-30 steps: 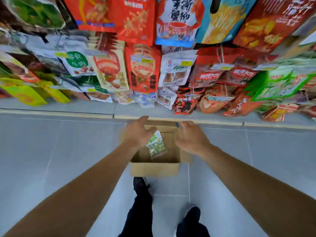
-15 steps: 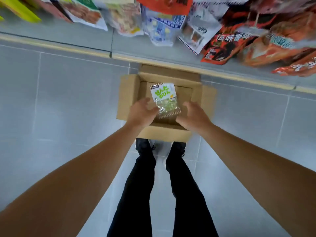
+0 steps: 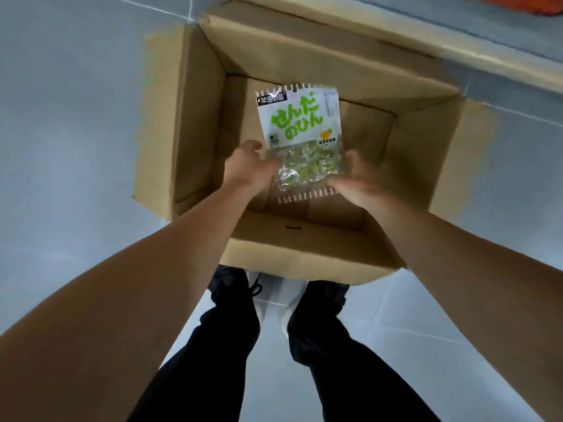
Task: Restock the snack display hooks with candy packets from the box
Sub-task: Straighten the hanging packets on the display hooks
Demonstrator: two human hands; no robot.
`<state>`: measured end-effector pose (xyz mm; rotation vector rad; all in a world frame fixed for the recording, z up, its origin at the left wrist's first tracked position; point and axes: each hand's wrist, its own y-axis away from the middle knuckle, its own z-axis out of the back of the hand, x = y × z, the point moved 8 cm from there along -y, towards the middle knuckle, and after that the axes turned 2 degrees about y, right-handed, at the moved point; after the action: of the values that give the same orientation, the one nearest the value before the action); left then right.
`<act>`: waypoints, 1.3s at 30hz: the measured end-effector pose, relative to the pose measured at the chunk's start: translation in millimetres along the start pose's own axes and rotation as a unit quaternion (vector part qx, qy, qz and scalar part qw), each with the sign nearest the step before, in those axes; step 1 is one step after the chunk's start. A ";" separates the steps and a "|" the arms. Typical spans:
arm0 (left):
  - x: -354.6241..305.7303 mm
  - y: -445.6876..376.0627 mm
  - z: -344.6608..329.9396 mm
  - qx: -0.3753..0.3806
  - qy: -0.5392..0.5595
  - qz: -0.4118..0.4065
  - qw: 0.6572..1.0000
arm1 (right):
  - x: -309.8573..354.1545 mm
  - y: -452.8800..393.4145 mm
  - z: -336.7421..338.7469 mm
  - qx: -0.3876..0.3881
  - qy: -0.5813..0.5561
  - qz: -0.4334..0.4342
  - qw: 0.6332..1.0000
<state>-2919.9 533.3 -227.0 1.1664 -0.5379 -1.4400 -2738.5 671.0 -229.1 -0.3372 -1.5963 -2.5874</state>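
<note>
An open cardboard box (image 3: 198,123) stands on the floor in front of my feet, flaps spread outward. Inside it is a candy packet (image 3: 300,123) with a white top, green lettering and a clear lower window showing green sweets. My left hand (image 3: 248,167) holds the packet's lower left side, thumb up and fingers tucked behind it. My right hand (image 3: 358,179) grips its lower right corner. The packet is tilted up towards me, its top edge pointing at the far wall of the box. The display hooks are out of view.
Grey floor tiles (image 3: 70,117) surround the box. The shelf base with a yellow strip (image 3: 475,53) runs along the top right, with a bit of an orange packet (image 3: 524,4) above it. My black shoes (image 3: 234,284) touch the box's near flap.
My view has dropped from the snack display down onto the box, which now looks much closer. Both hands have gone down into the box and closed on the packet's lower sides.
</note>
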 end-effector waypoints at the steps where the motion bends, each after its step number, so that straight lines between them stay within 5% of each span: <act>1: 2.5 -15.2 -5.6 -0.006 0.014 0.008 1.000 | -0.4 -17.0 -2.4 -0.004 -0.013 0.003 1.000; 8: 34.8 -87.1 -49.4 -0.026 0.119 0.056 0.991 | -4.0 -87.6 -16.7 -0.100 -0.098 0.002 0.990; 14: 37.6 -48.8 -36.7 -0.020 0.182 0.051 0.982 | -4.0 -55.4 -11.6 -0.119 -0.128 -0.009 0.985; 28: -103.2 230.7 129.1 0.044 0.185 -0.072 0.979 | 79.3 265.8 137.1 -0.132 -0.197 0.042 0.971; 39: -196.3 479.3 233.8 0.076 0.171 -0.182 0.965 | 101.2 542.2 217.0 -0.149 -0.377 0.073 0.911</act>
<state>-2925.6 530.5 341.2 1.6640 -0.1989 -1.4743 -2705.6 623.2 360.8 -1.5724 -1.2102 -2.7229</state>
